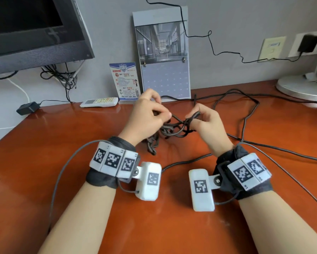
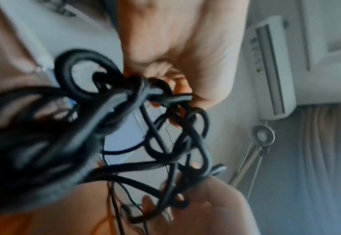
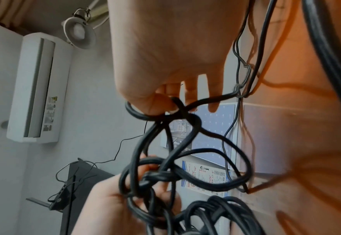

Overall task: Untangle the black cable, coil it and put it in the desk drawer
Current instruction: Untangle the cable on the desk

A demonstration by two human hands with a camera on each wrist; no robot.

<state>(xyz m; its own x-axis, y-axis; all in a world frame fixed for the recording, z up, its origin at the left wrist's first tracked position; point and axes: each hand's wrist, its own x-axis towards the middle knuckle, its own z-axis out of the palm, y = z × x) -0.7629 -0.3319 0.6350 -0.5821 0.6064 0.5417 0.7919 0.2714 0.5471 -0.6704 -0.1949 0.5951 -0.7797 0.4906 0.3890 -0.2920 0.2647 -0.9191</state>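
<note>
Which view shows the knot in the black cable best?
Right wrist: the knot is sharp, with the loops around it traceable between both hands. The left wrist view shows the tangle blurred and very close. The head view shows it small, partly hidden behind the hands.

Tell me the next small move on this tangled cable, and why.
Probably ease the hands apart to loosen the knot: the left hand and right hand each pinch strands of the black cable, and its loops cross tightly between them.
</note>
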